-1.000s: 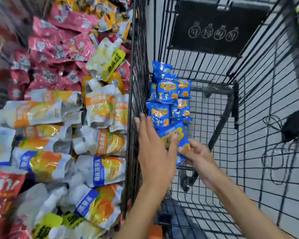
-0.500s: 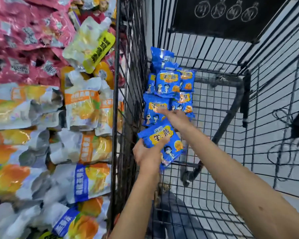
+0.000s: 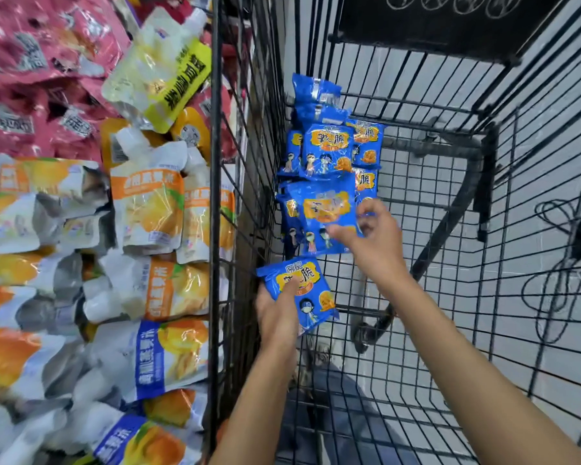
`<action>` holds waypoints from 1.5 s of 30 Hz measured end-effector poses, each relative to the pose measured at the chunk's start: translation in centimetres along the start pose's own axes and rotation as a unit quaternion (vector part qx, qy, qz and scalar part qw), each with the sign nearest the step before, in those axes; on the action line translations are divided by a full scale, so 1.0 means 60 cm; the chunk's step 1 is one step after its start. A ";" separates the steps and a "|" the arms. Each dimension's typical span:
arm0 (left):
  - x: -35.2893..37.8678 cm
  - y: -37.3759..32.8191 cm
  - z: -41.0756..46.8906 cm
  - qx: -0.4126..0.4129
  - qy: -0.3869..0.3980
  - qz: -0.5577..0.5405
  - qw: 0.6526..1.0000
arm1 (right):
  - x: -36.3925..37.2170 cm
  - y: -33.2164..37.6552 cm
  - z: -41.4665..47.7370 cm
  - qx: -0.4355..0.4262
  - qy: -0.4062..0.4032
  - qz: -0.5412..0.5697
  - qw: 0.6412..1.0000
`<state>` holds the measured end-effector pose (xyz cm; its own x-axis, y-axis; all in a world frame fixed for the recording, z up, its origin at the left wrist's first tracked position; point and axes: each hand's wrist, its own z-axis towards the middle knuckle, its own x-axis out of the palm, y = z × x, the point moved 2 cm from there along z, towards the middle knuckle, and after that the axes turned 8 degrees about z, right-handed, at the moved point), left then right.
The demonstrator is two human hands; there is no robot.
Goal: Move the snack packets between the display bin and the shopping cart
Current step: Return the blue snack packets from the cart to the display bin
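Lower centre: the lower blue packet (image 3: 304,292) is gripped by the left hand (image 3: 275,318). Just above, the upper blue packet (image 3: 322,209) is pinched by the right hand (image 3: 374,241), inside the shopping cart (image 3: 450,203).

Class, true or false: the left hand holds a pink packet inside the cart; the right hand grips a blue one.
False: in the head view the left hand holds a blue packet, not pink. The right hand does grip a piled blue packet.
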<state>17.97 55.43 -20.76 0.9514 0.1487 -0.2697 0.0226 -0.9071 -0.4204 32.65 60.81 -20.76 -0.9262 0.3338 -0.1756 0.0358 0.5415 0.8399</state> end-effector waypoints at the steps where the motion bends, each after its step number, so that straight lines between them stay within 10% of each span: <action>1: 0.003 -0.004 0.000 -0.021 0.007 -0.027 0.999 | -0.016 0.001 -0.016 0.012 0.028 0.033 0.999; 8: 0.012 -0.014 -0.001 0.018 0.113 -0.047 0.992 | -0.021 -0.031 -0.075 0.102 0.184 -0.046 0.976; 12: 0.002 0.003 0.008 0.007 0.097 -0.025 0.995 | 0.010 -0.039 -0.011 0.112 0.054 -0.006 0.992; 20: -0.006 0.031 0.014 -0.029 0.038 -0.002 0.999 | 0.100 -0.068 0.083 0.106 0.002 -0.285 0.953; 30: -0.001 0.033 0.013 -0.040 0.010 -0.008 0.999 | -0.018 -0.036 -0.015 -0.047 -0.028 -0.076 0.996; 34: 0.007 0.019 0.012 -0.027 0.021 -0.050 0.998 | -0.043 -0.038 -0.055 0.042 0.064 0.076 0.994; 40: 0.018 0.005 0.006 0.014 0.122 -0.057 0.991 | 0.001 -0.057 -0.084 0.134 0.150 0.022 0.979; 45: 0.000 0.023 0.020 0.002 0.087 -0.021 0.996 | 0.019 -0.073 0.030 0.207 0.058 -0.049 0.975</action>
<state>17.65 54.65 -22.36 0.9884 0.1161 -0.0975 0.0632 -0.9001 -0.4312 32.11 60.21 -25.55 -0.9681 0.1881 -0.1657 0.0711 0.8399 0.5381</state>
